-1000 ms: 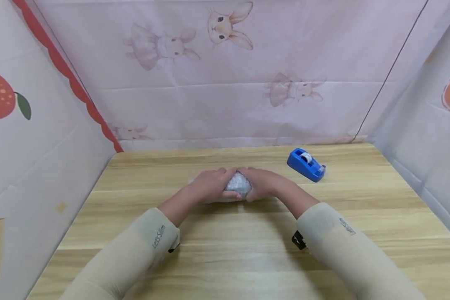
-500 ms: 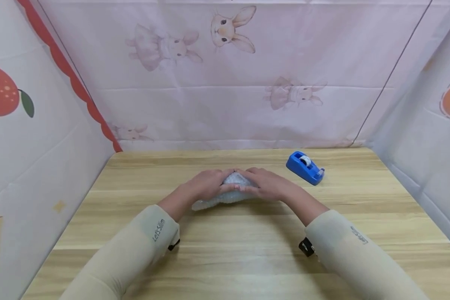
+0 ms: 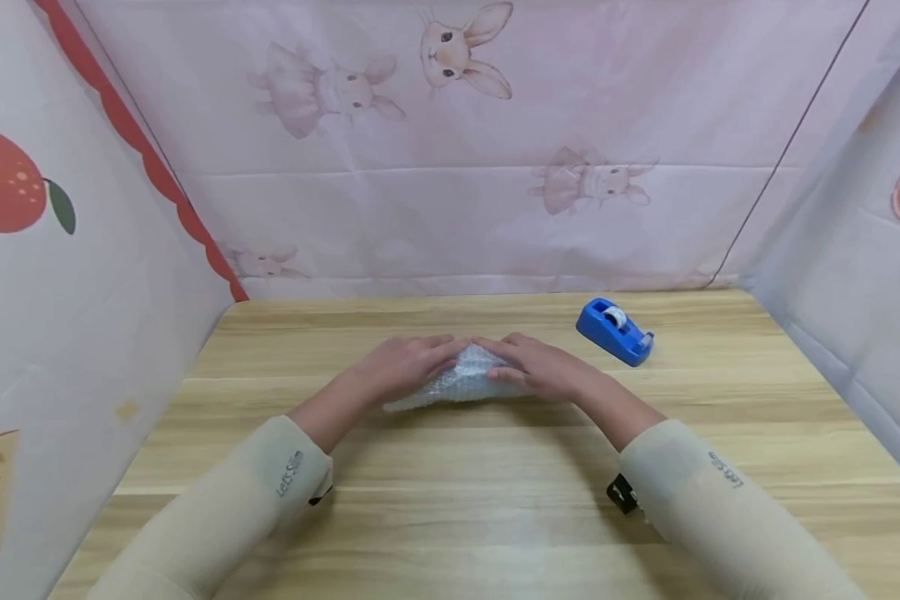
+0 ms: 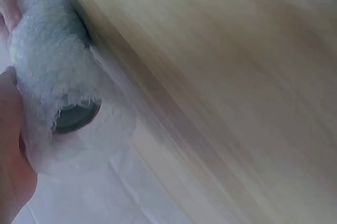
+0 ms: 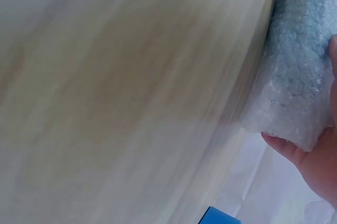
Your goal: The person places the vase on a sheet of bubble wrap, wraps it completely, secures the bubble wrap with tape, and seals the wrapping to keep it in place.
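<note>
A roll of clear bubble wrap (image 3: pixel 457 383) lies across the wooden table under both hands. Its left end is loose, and inside it the left wrist view shows the round, dark greenish end of a wrapped object (image 4: pixel 78 117); its kind cannot be told. My left hand (image 3: pixel 397 365) lies over the left part of the roll and holds it from behind and above. My right hand (image 3: pixel 543 367) grips the right part, thumb on the near side; in the right wrist view fingers (image 5: pixel 287 149) curl past the folded end. Both hands' fingertips meet near the top middle.
A blue tape dispenser (image 3: pixel 615 332) with a roll of tape stands at the back right of the table (image 3: pixel 450 500). Pink rabbit-print cloth (image 3: pixel 450 225) hangs behind the table's far edge, and printed white cloth covers both sides.
Both hands have shifted outward along the bubble wrap, showing more of its middle. The left thumb has moved off its near side. The tape dispenser stays in place.
</note>
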Demonstrator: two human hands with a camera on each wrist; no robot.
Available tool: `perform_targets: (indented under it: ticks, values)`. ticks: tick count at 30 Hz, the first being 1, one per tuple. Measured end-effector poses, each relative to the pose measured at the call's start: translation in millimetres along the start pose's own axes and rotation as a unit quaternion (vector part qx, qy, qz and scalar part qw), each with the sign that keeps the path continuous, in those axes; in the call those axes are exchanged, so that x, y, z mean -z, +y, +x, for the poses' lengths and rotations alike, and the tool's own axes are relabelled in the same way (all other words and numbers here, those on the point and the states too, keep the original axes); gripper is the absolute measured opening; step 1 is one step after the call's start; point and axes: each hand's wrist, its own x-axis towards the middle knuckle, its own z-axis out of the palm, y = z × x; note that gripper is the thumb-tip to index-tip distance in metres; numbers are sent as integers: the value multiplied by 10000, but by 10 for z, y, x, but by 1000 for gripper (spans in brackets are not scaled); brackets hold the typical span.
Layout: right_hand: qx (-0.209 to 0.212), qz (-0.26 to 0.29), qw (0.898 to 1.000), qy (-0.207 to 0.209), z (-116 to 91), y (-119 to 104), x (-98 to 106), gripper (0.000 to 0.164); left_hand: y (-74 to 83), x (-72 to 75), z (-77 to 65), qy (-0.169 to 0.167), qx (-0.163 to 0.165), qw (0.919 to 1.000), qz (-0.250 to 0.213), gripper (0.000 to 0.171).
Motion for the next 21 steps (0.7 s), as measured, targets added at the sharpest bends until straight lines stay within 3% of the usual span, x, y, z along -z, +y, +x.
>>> perform_targets:
  ticks: [3, 8, 18, 21]
  values:
    - [70, 4, 10000, 1, -2, -1, 21, 60, -14, 10, -87, 307, -291, 9989, 185, 47]
    - [119, 0, 9999, -14, -14, -11, 26, 60, -25, 30, -214, 484, -406, 9972, 398, 52]
    - [222, -48, 9997, 59, -31, -43, 30, 60, 63, 103, -299, 759, -163, 9963, -366, 51]
    - [207, -24, 9998, 52, -30, -46, 26, 60, 51, 72, -313, 956, -273, 9949, -168, 47]
